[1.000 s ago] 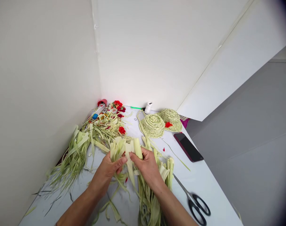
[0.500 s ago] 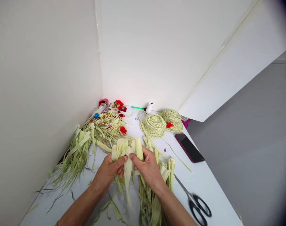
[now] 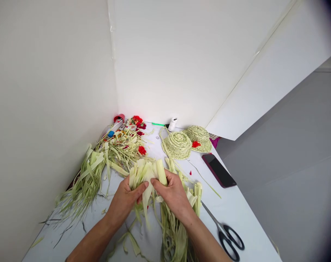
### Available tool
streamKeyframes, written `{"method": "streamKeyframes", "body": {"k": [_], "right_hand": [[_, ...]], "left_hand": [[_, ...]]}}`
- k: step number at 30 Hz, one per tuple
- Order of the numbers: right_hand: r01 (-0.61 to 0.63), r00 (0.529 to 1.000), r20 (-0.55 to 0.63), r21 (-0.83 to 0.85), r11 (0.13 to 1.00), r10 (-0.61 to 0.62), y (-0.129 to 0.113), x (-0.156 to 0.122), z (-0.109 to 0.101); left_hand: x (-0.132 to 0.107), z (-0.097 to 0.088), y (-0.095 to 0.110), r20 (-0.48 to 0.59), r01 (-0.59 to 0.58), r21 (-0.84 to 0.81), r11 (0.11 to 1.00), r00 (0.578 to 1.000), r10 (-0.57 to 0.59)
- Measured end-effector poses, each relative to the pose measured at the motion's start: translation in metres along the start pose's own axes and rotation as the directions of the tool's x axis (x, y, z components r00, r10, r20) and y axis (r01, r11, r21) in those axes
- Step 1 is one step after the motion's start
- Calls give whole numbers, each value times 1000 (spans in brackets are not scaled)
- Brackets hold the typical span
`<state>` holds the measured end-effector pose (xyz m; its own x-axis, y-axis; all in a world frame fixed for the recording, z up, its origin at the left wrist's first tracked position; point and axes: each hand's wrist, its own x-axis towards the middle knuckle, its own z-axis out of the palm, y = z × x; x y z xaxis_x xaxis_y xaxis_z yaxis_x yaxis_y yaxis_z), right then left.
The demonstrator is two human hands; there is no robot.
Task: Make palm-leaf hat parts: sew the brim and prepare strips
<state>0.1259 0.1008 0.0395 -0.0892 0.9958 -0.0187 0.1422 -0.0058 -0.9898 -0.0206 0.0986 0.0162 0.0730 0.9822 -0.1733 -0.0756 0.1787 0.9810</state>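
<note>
Leaf strips (image 3: 143, 178) | bunched between left hand (image 3: 124, 202) and right hand (image 3: 173, 196)

Craft workspace here, white worktop (image 3: 250, 222) wedged into a wall corner (image 3: 115, 72), woven leaf hats (image 3: 176, 145) at twelve o'clock, shredded leaf strips (image 3: 86, 182) at ten, scissors (image 3: 227, 236) at four, phone (image 3: 218, 170) at two, spool of thread (image 3: 172, 124) at twelve

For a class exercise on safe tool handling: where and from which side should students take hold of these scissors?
Take the scissors by their black finger loops, from the right, with the right hand. The loops lie flat nearest that side, while the closed blades point away toward the pale green leaf strips.
</note>
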Motion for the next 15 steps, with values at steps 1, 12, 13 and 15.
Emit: {"method": "streamKeyframes", "body": {"k": [1,12,13,15], "right_hand": [[2,1000,-7,-8,1000,-2,-1,0,-1],[60,995,78,34,998,-62,-3,-2,-1],[72,995,68,0,997,-72,-2,-2,0],[97,995,45,-59,994,-94,-1,-2,1]], "left_hand": [[0,-2,-3,3,-1,11,1000,1000,1],[4,-6,-3,104,-16,117,993,995,4],[4,-5,-1,105,-18,139,990,994,3],[4,-4,2,100,-18,173,985,995,0]]}}
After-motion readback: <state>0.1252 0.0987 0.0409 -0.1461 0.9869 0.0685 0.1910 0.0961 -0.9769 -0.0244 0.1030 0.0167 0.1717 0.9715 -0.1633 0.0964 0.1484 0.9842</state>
